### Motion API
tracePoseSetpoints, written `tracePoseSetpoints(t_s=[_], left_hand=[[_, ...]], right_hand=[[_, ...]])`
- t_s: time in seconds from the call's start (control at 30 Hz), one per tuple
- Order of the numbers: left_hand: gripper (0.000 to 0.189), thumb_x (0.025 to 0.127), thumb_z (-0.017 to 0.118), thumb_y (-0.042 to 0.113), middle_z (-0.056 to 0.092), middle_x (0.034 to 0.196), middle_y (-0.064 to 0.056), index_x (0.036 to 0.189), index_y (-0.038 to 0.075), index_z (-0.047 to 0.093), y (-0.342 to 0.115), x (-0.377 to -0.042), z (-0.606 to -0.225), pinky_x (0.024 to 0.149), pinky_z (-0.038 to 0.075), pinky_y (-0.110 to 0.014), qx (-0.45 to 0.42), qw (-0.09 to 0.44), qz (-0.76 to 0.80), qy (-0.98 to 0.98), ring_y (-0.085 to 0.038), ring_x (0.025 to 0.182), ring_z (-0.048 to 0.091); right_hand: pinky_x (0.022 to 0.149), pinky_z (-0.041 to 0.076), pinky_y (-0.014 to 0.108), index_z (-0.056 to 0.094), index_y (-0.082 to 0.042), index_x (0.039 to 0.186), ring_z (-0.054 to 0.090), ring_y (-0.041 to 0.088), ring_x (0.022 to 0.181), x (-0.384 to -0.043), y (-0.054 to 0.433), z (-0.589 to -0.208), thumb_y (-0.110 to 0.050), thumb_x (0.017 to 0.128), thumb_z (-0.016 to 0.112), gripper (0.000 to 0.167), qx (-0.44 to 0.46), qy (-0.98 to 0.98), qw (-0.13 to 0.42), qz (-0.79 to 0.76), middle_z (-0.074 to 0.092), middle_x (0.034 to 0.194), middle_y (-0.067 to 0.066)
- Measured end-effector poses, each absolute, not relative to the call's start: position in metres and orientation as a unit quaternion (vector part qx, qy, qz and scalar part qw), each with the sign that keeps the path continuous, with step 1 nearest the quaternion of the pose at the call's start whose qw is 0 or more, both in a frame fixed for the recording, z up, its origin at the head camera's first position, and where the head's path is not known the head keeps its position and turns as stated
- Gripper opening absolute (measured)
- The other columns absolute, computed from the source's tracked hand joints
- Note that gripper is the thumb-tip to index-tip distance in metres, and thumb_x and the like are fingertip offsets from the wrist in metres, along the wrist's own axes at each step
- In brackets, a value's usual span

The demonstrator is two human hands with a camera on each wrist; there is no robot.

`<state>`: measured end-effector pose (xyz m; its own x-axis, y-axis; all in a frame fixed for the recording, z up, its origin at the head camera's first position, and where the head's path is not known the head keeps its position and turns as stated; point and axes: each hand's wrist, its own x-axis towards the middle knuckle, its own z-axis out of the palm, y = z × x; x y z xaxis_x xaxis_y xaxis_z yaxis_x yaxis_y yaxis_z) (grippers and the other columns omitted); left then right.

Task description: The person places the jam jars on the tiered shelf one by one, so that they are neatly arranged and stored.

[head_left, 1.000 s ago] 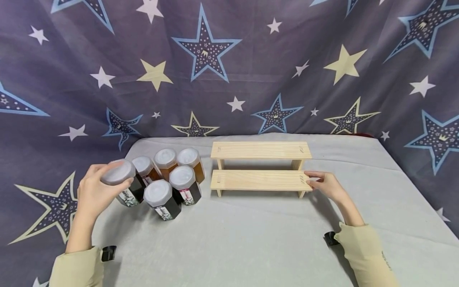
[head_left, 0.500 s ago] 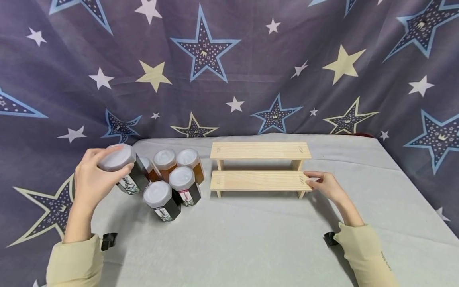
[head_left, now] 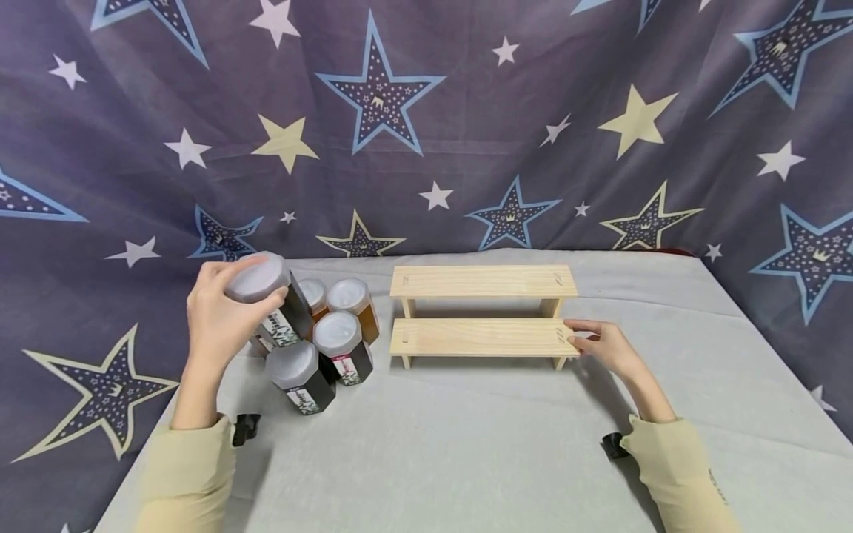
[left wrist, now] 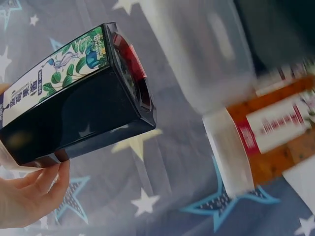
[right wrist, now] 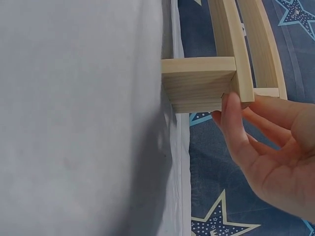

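Note:
My left hand (head_left: 223,314) grips a dark jam jar (head_left: 283,318) around its frosted lid, raised and slightly tilted over the other jars. In the left wrist view the held jar (left wrist: 78,98) shows a leafy label with a blue bird, its base turned toward the camera. Another dark jar (head_left: 309,389) and a red-labelled dark jar (head_left: 349,363) stand just in front and to the right. Amber jars (head_left: 363,314) stand behind them, partly hidden. My right hand (head_left: 609,346) pinches the right end of the lower step of a two-tier wooden stand (head_left: 480,338), thumb below in the right wrist view.
The stand's upper step (head_left: 483,281) rises behind the lower one. A pale cloth (head_left: 440,444) covers the table, and a star-patterned curtain (head_left: 466,133) hangs along the back and left side.
My left hand has lifted the dark jar up off its place at the left of the group and carried it rightward over the neighbouring jars. The right hand stays at the stand.

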<state>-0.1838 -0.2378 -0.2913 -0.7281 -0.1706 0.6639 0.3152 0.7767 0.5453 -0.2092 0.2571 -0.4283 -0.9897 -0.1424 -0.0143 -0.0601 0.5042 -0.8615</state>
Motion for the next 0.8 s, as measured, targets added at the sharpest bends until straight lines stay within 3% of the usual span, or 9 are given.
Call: tracePoseSetpoints(t_s=[0.8], left_hand=[[0.045,0.061,0.076,0.021,0.050,0.094,-0.011,0.104,0.012,0.065,-0.133,-0.220,-0.307,0.066,0.042,-0.039,-0.145,0.310,-0.404,-0.848,-0.025,0.081,0.051]], right_hand=[[0.059,0.051,0.034,0.044,0.017,0.118,0.058,0.005,0.059,-0.210,0.258,-0.430,0.001,0.084,0.053,0.039,-0.063,0.842,0.036,-0.534,0.052,0.105,0.036]])
